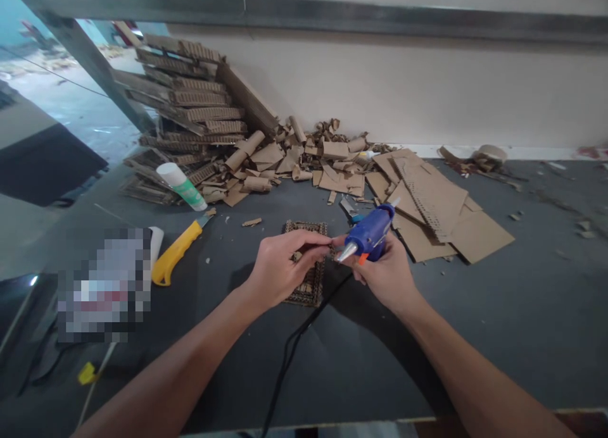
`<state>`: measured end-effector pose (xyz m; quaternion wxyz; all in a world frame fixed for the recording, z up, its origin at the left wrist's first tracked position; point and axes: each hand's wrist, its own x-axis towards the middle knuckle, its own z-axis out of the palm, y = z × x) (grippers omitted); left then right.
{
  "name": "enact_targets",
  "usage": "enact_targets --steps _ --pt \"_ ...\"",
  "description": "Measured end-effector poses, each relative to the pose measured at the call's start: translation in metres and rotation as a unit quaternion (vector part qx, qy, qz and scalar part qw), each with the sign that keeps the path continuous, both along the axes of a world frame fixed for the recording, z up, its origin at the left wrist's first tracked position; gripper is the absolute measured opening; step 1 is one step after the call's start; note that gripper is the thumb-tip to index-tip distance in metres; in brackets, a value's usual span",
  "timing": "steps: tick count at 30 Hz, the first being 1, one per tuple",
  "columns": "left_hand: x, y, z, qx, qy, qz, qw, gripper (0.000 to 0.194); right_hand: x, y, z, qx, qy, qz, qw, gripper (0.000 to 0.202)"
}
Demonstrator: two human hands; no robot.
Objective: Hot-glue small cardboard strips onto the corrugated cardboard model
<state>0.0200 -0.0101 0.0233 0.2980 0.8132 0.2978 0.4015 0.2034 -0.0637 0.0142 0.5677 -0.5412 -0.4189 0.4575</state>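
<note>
The cardboard mat [308, 280] lies flat on the dark table [475, 337], under both hands. The left hand [280, 270] pinches a small piece against it; the right hand [387, 276] grips the glue gun [368, 235], nozzle touching that piece. A short, steady squeeze looks advisable. The mat's middle and the pinched piece are mostly hidden. The cord [294, 343] leaves the bottom edge.

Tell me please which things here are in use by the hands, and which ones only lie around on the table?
In use:
left hand pinching a small cardboard piece
right hand holding the blue glue gun
woven cardboard frame under the hands

Lying about:
yellow utility knife
white glue bottle
flat cardboard sheets
pile of cardboard scraps
</note>
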Motion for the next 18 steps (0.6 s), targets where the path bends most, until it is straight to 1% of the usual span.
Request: enact_targets --steps 3,7,10,14,18 --pt "-0.0003 -0.0003 -0.0039 0.0 0.0 0.008 1.0 0.013 -0.0007 -0.0003 0.0013 -0.006 -0.002 0.001 1.0 0.038" --pt "-0.0001 -0.0004 -0.007 0.018 -0.011 0.009 1.0 0.009 0.0 0.0006 -0.0006 -0.008 -0.008 0.011 1.0 0.04" --pt "0.0005 0.0001 -0.0061 0.05 -0.024 0.009 0.998 0.008 0.0016 0.0004 -0.0039 0.004 -0.017 0.023 1.0 0.039" --pt "0.0014 0.0008 -0.0028 0.099 -0.03 0.01 0.995 0.004 0.0043 -0.0013 -0.007 0.038 -0.034 0.034 0.998 0.038" --pt "0.0025 -0.0003 0.0003 0.113 -0.019 0.022 0.993 0.004 0.0064 -0.0021 -0.0075 0.069 -0.06 0.041 0.995 0.034"
